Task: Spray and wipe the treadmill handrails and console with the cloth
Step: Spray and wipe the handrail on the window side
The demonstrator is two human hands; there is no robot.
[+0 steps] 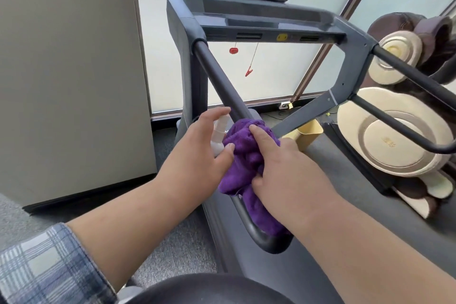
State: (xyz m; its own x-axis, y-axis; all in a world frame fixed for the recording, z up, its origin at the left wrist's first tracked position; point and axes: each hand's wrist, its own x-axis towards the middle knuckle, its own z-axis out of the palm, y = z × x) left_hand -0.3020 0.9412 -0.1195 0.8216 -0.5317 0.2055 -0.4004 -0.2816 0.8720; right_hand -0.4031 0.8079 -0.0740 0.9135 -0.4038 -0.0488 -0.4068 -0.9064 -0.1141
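Nearest, at the lower left of the frame, a plaid sleeve ends at the bare left forearm; both arms reach up toward centre frame. The left hand is closed round a small white spray bottle, forefinger arched over its top, just beside the cloth. The right hand clamps the purple cloth onto the left handrail, forefinger laid along the top, thumb tucked into the folds; the cloth sits low on the rail, above its bottom bend. To wipe well, wrap the cloth round the bar and draw it steadily up toward the console at upper centre, probably not yet cleaned; likewise the right handrail at far right. A red safety clip dangles beneath the console; avoid snagging it.
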